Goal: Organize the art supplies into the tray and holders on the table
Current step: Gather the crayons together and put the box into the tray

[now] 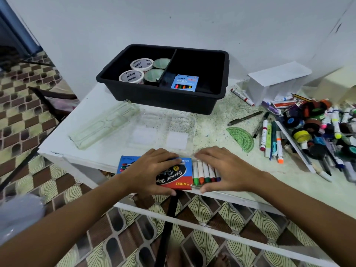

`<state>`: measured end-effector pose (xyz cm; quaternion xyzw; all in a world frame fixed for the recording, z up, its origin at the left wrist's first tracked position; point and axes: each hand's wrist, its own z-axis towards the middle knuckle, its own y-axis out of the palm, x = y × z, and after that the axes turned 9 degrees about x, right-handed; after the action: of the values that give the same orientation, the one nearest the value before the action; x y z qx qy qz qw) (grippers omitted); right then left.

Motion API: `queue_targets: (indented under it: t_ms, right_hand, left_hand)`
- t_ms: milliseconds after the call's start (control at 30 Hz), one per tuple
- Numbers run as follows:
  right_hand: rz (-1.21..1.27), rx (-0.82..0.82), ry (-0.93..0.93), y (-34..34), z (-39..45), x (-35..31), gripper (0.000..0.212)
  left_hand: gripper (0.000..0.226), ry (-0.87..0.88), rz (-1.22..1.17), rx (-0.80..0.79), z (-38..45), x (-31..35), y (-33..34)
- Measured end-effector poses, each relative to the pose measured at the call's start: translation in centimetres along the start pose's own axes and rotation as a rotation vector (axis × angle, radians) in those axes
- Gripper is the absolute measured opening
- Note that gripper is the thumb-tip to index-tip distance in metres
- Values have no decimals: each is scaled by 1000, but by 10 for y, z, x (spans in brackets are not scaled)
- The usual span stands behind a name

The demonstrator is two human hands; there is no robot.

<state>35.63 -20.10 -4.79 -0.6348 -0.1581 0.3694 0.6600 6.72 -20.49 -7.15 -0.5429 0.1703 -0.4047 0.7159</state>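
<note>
Currently left hand [152, 170] grips the red crayon box [176, 178] at lower centre, on the table [221, 122] edge; right hand [223, 168] grips its half-slid crayon sleeve [205, 175]. Risk: overhanging, crayons may spill floorward. Black tray [165, 101] waits upper centre.

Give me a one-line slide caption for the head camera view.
Both hands, left and right, grip a red-and-blue marker box before a black divided plastic tray.
</note>
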Motion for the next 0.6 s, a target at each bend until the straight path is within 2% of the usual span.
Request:
queue_targets:
  t_ms: [167,333,600]
  right_hand:
    - [-106,-22,47,-16,-16,23,92]
    - [-44,-36,56,-7,-6,6,92]
    - [52,-68,181,-24,-27,18,115]
  left_hand:
    - [86,-21,-11,37,-2,-1,5]
    - [83,-64,-29,48,5,7,7]
    - [84,-95,-13,17,7,11,3]
